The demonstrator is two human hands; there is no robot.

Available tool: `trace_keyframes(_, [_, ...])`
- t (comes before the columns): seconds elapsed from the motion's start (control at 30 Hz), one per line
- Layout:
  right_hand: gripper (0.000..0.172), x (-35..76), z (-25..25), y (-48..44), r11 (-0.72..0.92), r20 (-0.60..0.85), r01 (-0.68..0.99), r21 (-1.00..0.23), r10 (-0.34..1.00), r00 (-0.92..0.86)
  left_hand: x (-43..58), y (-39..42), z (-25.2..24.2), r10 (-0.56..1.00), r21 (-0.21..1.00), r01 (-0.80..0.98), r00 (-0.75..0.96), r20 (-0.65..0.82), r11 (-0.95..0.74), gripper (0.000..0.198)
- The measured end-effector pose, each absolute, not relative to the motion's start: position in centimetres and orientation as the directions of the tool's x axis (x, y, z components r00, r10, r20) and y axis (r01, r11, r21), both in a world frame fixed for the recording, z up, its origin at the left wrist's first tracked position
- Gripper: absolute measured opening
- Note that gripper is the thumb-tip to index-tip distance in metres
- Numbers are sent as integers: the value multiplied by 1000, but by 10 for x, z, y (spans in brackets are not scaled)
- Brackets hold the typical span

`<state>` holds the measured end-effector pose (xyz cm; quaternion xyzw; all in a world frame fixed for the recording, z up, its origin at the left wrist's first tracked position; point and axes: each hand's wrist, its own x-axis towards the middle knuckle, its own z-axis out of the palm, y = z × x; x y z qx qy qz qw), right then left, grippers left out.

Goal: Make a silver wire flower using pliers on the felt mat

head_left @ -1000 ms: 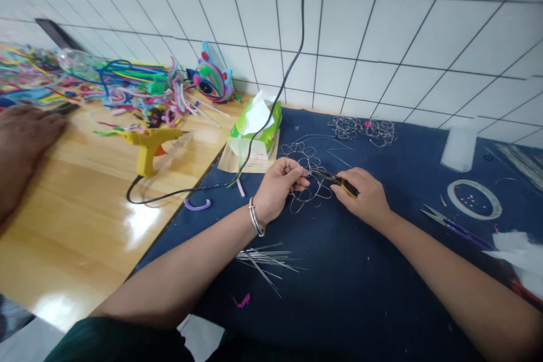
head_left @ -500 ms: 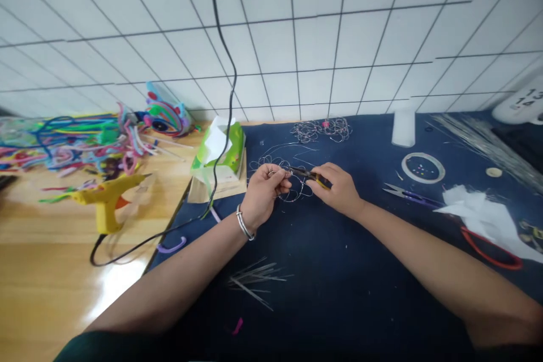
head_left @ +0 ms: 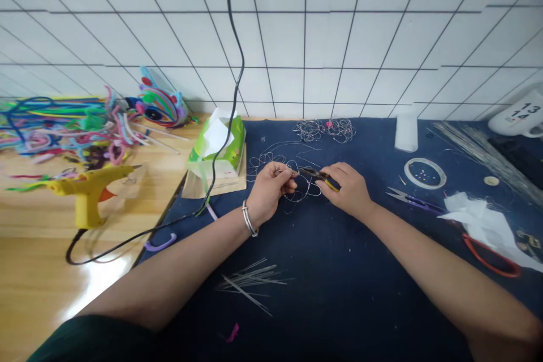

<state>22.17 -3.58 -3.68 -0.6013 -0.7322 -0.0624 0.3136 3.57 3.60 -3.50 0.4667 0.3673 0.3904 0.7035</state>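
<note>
At the left, a yellow glue gun [head_left: 87, 188] stands on the wooden surface, and a green tissue box [head_left: 238, 147] sits nearer the middle. The person's left hand [head_left: 271, 188] pinches a looped wire piece [head_left: 309, 183] between thumb and fingers, just above the dark blue cloth [head_left: 335, 271]. To its right, the pliers [head_left: 313, 172] reach their tips to the wire, their yellow-edged handles wrapped in the closed right hand [head_left: 347, 188]. Farther right lie purple-handled scissors [head_left: 418, 201].
</note>
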Motion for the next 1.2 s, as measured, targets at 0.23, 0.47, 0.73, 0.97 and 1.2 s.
trace_keyframes(0.23, [26, 235, -24, -39, 289, 473, 955, 66, 834, -285, 33, 38, -40, 913, 944, -229, 385, -136, 237, 18])
trace_keyframes(0.47, [27, 245, -15, -40, 266, 510, 952, 151, 804, -305, 33, 36, -42, 923, 942, -271, 374, -85, 197, 18])
trace_keyframes(0.73, [25, 230, -22, -45, 377, 643, 919, -119, 734, -217, 39, 34, -44, 935, 934, -317, 352, -48, 167, 19])
trace_keyframes(0.97, [25, 214, -16, -67, 515, 529, 848, -121, 757, -384, 43, 47, -30, 934, 913, -390, 357, 30, 120, 17])
trace_keyframes(1.2, [26, 180, -25, -69, 490, 315, 842, -226, 855, -413, 42, 62, 4, 937, 877, -479, 316, 148, 23, 10])
